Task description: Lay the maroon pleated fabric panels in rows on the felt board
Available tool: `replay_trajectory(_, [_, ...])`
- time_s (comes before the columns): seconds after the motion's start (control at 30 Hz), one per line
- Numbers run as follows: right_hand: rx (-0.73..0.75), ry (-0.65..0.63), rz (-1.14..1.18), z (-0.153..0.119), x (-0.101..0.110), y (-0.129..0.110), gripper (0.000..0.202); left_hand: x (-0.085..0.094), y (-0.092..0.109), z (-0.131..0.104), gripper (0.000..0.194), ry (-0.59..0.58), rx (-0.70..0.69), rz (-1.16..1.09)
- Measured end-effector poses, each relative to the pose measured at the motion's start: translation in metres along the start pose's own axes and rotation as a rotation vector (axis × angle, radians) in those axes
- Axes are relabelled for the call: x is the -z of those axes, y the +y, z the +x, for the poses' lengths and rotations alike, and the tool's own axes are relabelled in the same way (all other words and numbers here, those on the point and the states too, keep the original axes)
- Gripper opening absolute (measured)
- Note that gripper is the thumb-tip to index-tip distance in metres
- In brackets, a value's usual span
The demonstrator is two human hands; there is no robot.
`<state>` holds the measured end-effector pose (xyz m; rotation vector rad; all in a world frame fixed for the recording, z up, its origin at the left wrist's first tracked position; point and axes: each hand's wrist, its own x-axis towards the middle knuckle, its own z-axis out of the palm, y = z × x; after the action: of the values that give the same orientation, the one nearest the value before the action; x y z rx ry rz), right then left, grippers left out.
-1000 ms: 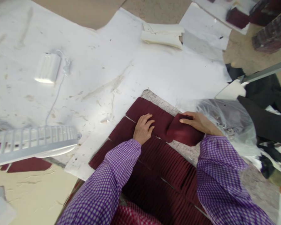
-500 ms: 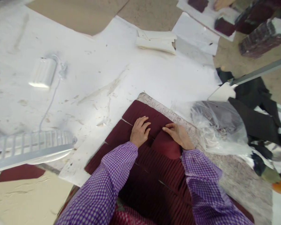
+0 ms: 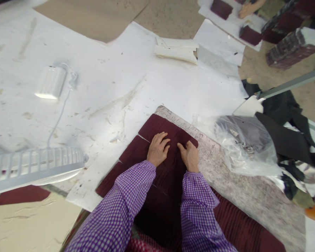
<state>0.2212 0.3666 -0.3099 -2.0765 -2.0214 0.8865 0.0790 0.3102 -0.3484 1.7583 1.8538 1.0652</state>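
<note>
Dark maroon pieces [image 3: 132, 148] lie in overlapping rows on a speckled grey board [image 3: 212, 157]. My left hand [image 3: 159, 148] rests on these rows with its fingers apart and slightly bent. Just to its right, my right hand [image 3: 189, 154] touches the maroon layer near the right end of the top row. Its thumb points left and the other fingers are curled; whether a piece is pinched there cannot be made out. Both forearms wear purple checked sleeves and cover part of the rows.
A white fan [image 3: 36, 168] stands at the left, a white power box [image 3: 51, 82] behind it. A clear plastic bag [image 3: 249, 147] and black scraps [image 3: 283, 129] lie at the right. Another person's hand [image 3: 249, 8] is at the top right, near maroon stacks [image 3: 291, 49].
My right hand has moved left and closer to my left hand. The loose reddish piece beneath it no longer shows separately. My left hand has hardly moved, and the other person's hand shows more.
</note>
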Motion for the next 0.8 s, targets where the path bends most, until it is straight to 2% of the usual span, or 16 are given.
replay_trajectory(0.07, [0.054, -0.027, 0.024, -0.002, 0.002, -0.001, 0.019, 0.002, 0.002, 0.001, 0.040, -0.011, 0.009, -0.007])
replay_trajectory(0.17, [0.152, -0.119, 0.087, -0.008, 0.004, -0.007, 0.021, 0.005, 0.003, 0.001, 0.073, -0.032, 0.014, -0.021])
replay_trajectory(0.2, [0.194, -0.170, 0.117, -0.010, 0.005, -0.009, 0.020, 0.006, 0.004, 0.001, 0.075, -0.040, 0.010, -0.027])
replay_trajectory(0.23, [0.237, -0.225, 0.150, -0.012, 0.007, -0.011, 0.020, 0.006, 0.003, 0.001, 0.071, -0.045, 0.002, -0.034])
replay_trajectory(0.37, [0.331, -0.391, 0.269, -0.015, 0.023, -0.010, 0.021, 0.004, -0.001, 0.001, 0.032, -0.040, -0.021, -0.080])
replay_trajectory(0.5, [0.311, -0.492, 0.431, -0.005, 0.054, 0.010, 0.038, 0.001, -0.005, 0.000, 0.031, 0.046, 0.044, -0.155])
replay_trajectory(0.57, [0.293, -0.503, 0.406, 0.006, 0.064, 0.021, 0.041, -0.001, -0.006, -0.001, 0.035, 0.094, 0.092, -0.192])
replay_trajectory(0.63, [0.289, -0.468, 0.295, 0.021, 0.066, 0.030, 0.040, -0.001, -0.006, -0.002, 0.037, 0.121, 0.131, -0.220])
replay_trajectory(0.8, [0.325, -0.352, 0.140, 0.053, 0.046, 0.042, 0.039, 0.000, -0.005, -0.005, 0.038, 0.118, 0.167, -0.247])
